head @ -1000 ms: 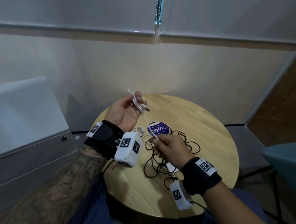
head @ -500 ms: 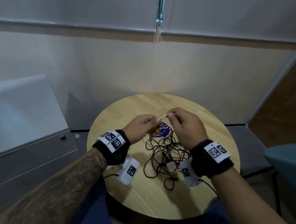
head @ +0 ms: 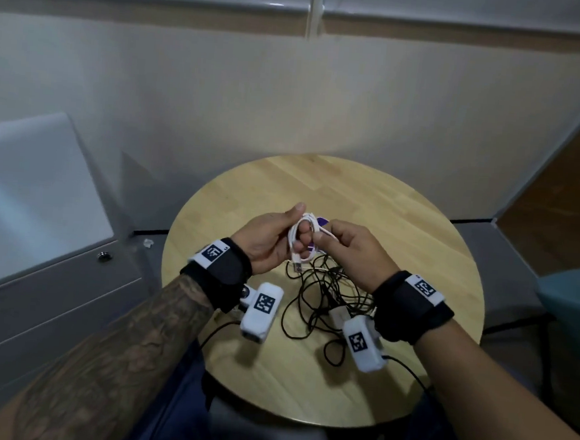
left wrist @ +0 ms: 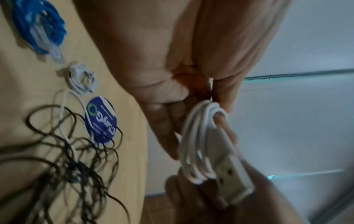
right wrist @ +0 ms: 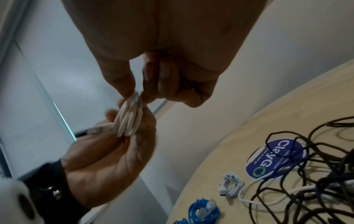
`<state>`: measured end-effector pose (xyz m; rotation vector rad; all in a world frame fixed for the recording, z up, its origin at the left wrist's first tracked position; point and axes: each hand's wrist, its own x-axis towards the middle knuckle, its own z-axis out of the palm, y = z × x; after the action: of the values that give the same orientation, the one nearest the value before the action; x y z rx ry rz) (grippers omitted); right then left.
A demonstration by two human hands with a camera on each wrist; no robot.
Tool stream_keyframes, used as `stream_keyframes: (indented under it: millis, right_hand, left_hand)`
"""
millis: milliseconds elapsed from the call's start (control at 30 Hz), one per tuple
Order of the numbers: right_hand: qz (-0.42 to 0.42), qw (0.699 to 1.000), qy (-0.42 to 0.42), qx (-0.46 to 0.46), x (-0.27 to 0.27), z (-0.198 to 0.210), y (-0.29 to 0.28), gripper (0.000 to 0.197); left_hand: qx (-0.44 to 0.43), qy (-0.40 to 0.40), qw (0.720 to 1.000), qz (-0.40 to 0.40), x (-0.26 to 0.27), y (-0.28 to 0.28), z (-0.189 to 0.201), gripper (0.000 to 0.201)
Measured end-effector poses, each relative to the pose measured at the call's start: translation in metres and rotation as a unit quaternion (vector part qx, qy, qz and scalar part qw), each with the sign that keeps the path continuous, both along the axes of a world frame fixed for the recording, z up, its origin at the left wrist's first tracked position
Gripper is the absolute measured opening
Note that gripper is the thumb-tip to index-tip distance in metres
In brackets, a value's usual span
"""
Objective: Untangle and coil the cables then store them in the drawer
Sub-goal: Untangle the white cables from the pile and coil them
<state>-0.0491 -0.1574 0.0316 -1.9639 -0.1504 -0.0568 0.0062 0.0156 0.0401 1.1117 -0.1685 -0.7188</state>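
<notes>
A white USB cable [head: 302,233] is wound in several loops around the fingers of my left hand [head: 289,228], which grips it above the round wooden table [head: 416,263]. The coil [left wrist: 199,145] shows close up in the left wrist view, its USB plug [left wrist: 234,171] lying along it. My right hand [head: 323,235] pinches the coil [right wrist: 130,119] at its top between thumb and forefinger. A tangle of black cable [head: 324,298] with a loose white cable [right wrist: 247,192] through it lies on the table below both hands.
A coiled blue cable [left wrist: 40,28] and a small coiled white cable [left wrist: 80,78] lie on the table near a round blue sticker [left wrist: 101,121]. A grey cabinet with shut drawers [head: 53,289] stands left of the table. A teal chair [head: 574,301] is at the right.
My left hand has come down from its raised position and my right hand has met it. The white cable, stretched between them a second ago, is now looped around my left fingers.
</notes>
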Motion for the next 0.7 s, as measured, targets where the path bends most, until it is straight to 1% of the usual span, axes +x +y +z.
stream_keyframes:
  millis: [67,100,200,267,333,367,433,500,533,600,667,700]
  right_hand:
    - [-0.009,1.000,0.001,-0.014,0.006,-0.013,-0.003,0.039]
    - [-0.013,1.000,-0.002,-0.022,0.009,-0.019,-0.003,0.043]
    - [-0.042,0.999,-0.007,-0.030,0.017,-0.042,-0.001,0.032]
    - [-0.046,0.999,-0.001,-0.020,0.019,-0.055,0.000,0.029]
    - [-0.030,0.999,0.008,-0.029,0.022,-0.062,0.001,0.025]
    - [-0.029,0.998,0.006,-0.048,0.023,-0.063,0.000,0.022]
    - [-0.057,0.993,-0.018,-0.106,0.028,-0.059,-0.007,0.019]
    - [-0.101,0.982,-0.050,-0.154,0.032,-0.053,-0.015,0.017]
    - [-0.118,0.977,-0.061,-0.165,0.034,-0.052,-0.018,0.016]
    - [-0.131,0.972,-0.073,-0.178,0.034,-0.055,-0.022,0.014]
    - [-0.120,0.973,-0.068,-0.187,0.033,-0.064,-0.025,0.014]
    - [-0.110,0.977,-0.049,-0.177,0.031,-0.067,-0.026,0.015]
  left_hand:
    - [0.017,-0.014,1.000,0.016,0.003,0.000,-0.013,0.043]
    - [0.023,-0.015,0.999,0.022,0.005,-0.001,-0.019,0.043]
    - [0.011,0.025,0.999,0.026,0.010,-0.005,-0.040,0.040]
    - [0.008,0.034,0.998,0.050,0.013,-0.008,-0.053,0.034]
    - [0.060,-0.003,0.996,0.066,0.015,-0.007,-0.057,0.033]
    - [0.095,-0.032,0.993,0.058,0.015,-0.006,-0.058,0.033]
    - [0.166,-0.089,0.982,0.021,0.011,-0.006,-0.055,0.030]
    - [0.201,-0.126,0.971,-0.024,0.008,-0.008,-0.053,0.027]
    - [0.204,-0.134,0.969,-0.033,0.008,-0.010,-0.055,0.027]
    - [0.193,-0.123,0.973,-0.022,0.011,-0.013,-0.059,0.029]
    - [0.164,-0.096,0.982,0.005,0.013,-0.013,-0.063,0.031]
    - [0.145,-0.080,0.986,0.013,0.014,-0.013,-0.065,0.032]
